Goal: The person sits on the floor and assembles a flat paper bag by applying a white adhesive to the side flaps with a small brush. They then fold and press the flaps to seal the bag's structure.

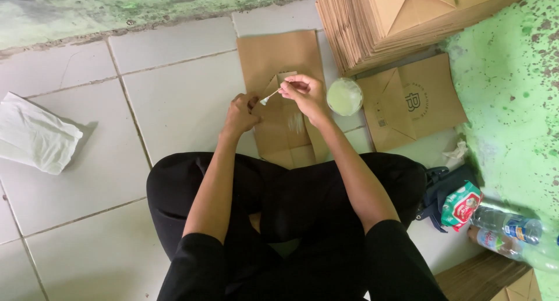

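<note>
Head view, glue stick [269, 96] pinched in right hand [303, 93], over paper bag [285, 103]

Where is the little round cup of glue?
The round cup sits on the tiled floor, just beside the right hand, below the stack of paper bags.

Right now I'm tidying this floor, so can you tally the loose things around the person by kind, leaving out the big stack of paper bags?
Flat brown paper bags: 2
Clear plastic bottles: 2
Round clear glue cup: 1
White crumpled cloth: 1
Small white applicator stick: 1
Total: 7
</note>
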